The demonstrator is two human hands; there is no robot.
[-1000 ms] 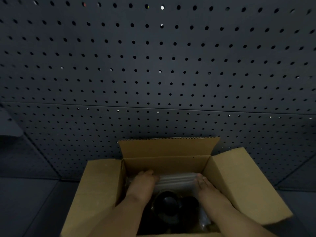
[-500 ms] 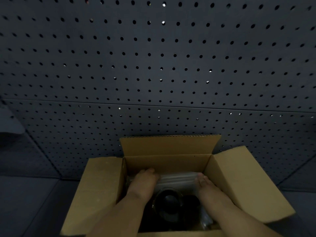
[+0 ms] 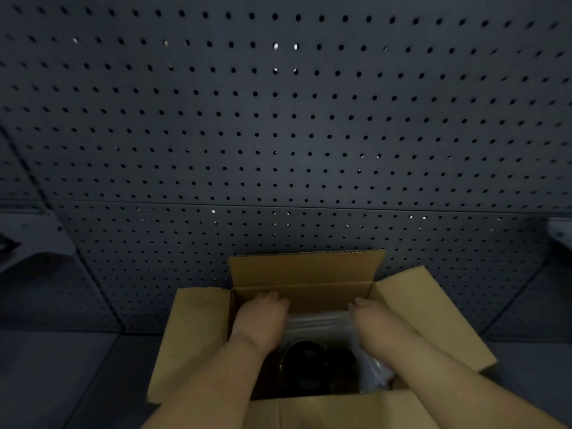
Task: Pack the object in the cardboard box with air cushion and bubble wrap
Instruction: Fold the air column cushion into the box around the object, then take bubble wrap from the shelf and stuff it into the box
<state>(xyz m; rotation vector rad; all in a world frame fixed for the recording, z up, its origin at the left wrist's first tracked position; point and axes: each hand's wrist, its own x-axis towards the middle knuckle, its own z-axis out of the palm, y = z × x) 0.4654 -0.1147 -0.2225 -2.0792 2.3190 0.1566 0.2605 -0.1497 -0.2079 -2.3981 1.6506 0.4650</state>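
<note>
Cardboard box first: it sits before us with its flaps spread, backed by a dark pegboard wall. Across its far inside lies the clear air cushion, soft and light by our judgement, easily dented. Our left hand and right hand reach in at either end of it; whether our fingers pinch or merely press it we cannot tell. Nearer us, low in the box, sits the dark rounded object, probably rigid and perhaps breakable; we would lift it from beneath. Clear wrap shows beside it. We can read no writing or labels.
</note>
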